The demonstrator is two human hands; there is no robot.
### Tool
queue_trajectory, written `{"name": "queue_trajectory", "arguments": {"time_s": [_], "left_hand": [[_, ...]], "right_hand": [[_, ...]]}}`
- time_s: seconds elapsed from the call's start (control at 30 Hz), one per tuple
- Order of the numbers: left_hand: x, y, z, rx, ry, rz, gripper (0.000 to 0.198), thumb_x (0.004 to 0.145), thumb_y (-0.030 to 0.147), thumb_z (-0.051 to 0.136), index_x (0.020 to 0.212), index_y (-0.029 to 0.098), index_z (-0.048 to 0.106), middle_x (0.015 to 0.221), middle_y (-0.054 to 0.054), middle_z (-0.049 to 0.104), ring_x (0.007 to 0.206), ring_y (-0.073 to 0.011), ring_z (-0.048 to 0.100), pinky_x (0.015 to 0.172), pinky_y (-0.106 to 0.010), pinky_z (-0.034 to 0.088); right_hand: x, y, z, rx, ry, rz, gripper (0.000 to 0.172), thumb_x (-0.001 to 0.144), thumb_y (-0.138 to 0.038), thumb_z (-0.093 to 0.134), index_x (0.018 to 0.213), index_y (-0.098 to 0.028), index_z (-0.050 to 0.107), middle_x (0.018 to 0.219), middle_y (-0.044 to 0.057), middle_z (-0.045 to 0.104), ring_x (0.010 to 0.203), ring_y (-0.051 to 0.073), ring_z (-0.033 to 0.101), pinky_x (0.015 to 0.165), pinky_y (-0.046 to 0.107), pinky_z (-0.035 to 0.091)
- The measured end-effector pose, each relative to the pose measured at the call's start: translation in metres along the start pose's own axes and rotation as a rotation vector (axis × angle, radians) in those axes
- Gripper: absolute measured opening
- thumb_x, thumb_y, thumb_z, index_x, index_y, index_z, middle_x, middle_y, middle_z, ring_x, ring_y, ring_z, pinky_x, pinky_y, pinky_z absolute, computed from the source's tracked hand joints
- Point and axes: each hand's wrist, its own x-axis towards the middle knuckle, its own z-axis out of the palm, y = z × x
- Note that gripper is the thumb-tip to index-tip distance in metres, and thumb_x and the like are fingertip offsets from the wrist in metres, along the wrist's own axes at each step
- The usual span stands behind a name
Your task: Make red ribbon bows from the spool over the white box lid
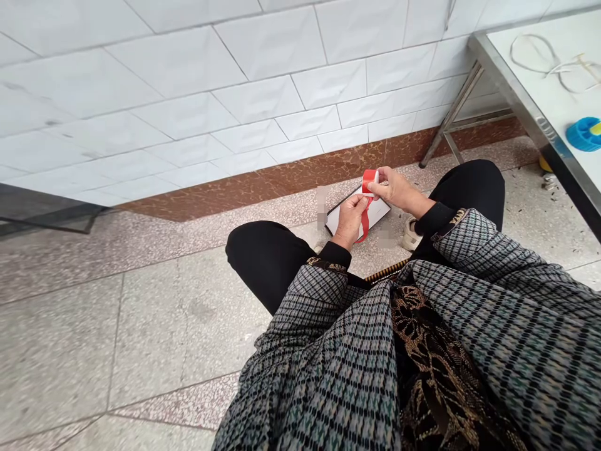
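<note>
Head view: the left hand (350, 220) pinches a red ribbon (364, 222) between thumb and fingers, while the right hand (393, 189) grips its looped top; both are closed on it. Holding the ribbon taut close to the fingertips should stop the loop slipping. Just below lies a flat white box (375, 212) with a dark edge, between the knees of black trousers (267, 263). Whether it touches the speckled floor (141, 250) cannot be told. No writing on it is legible, and blurred patches (322, 207) sit beside it. A sandal (410, 235) lies to its right. At upper right, a steel-edged surface (516, 81) carries a pale cord (530, 53) and a blue spool (582, 134).
</note>
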Motion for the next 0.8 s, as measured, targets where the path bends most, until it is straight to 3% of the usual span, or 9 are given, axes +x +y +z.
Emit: {"name": "queue_trajectory", "arguments": {"time_s": [0.1, 0.2, 0.33, 0.53, 0.7, 0.8], "left_hand": [[-0.001, 0.001, 0.002, -0.037, -0.049, -0.065, 0.036, 0.095, 0.037, 0.086, 0.074, 0.018, 0.064, 0.06, 0.004, 0.057, 0.056, -0.0085, 0.048, 0.061, -0.023, 0.04], [-0.004, 0.004, 0.003, -0.127, -0.119, -0.152, 0.041, 0.098, 0.044, 0.085, 0.078, 0.02, 0.059, 0.055, 0.008, 0.048, 0.05, -0.0072, 0.041, 0.056, -0.022, 0.036], [-0.007, 0.01, 0.006, -0.182, -0.125, -0.245, 0.045, 0.099, 0.048, 0.085, 0.08, 0.021, 0.055, 0.052, 0.012, 0.035, 0.044, -0.005, 0.027, 0.049, -0.02, 0.027], [-0.006, 0.013, 0.007, -0.207, -0.104, -0.209, 0.035, 0.098, 0.033, 0.086, 0.079, 0.018, 0.06, 0.058, 0.007, 0.049, 0.051, -0.0056, 0.048, 0.055, -0.019, 0.04], [-0.007, 0.02, 0.004, -0.203, -0.113, -0.271, 0.037, 0.101, 0.031, 0.079, 0.075, 0.019, 0.054, 0.056, 0.01, 0.039, 0.041, -0.0012, 0.021, 0.045, -0.02, 0.016], [-0.007, 0.022, 0.004, -0.205, -0.095, -0.287, 0.039, 0.1, 0.032, 0.078, 0.074, 0.019, 0.052, 0.055, 0.009, 0.041, 0.041, -0.0011, 0.02, 0.044, -0.02, 0.013]], "right_hand": [[0.002, 0.005, 0.002, -0.115, 0.077, -0.03, 0.048, 0.083, -0.047, 0.088, 0.114, -0.023, 0.061, 0.11, 0.01, 0.072, 0.107, 0.032, 0.07, 0.104, 0.055, 0.061], [0.002, 0.006, 0.004, -0.093, 0.076, -0.083, 0.048, 0.084, -0.044, 0.085, 0.118, -0.023, 0.058, 0.115, 0.01, 0.07, 0.109, 0.03, 0.07, 0.107, 0.055, 0.06], [0.001, 0.008, 0.006, -0.111, 0.098, -0.134, 0.055, 0.084, -0.038, 0.083, 0.13, -0.024, 0.056, 0.128, 0.012, 0.065, 0.119, 0.033, 0.067, 0.11, 0.059, 0.06], [0.001, 0.011, 0.007, -0.244, 0.108, -0.192, 0.064, 0.083, -0.025, 0.08, 0.141, -0.026, 0.052, 0.146, 0.016, 0.054, 0.134, 0.038, 0.061, 0.115, 0.063, 0.061], [0.0, 0.011, 0.004, -0.285, 0.107, -0.241, 0.07, 0.082, -0.017, 0.079, 0.145, -0.026, 0.05, 0.146, 0.015, 0.053, 0.136, 0.038, 0.058, 0.112, 0.063, 0.063], [-0.001, 0.009, 0.002, -0.356, 0.1, -0.283, 0.07, 0.083, -0.016, 0.081, 0.146, -0.025, 0.051, 0.145, 0.016, 0.053, 0.139, 0.039, 0.055, 0.118, 0.066, 0.059]]}}
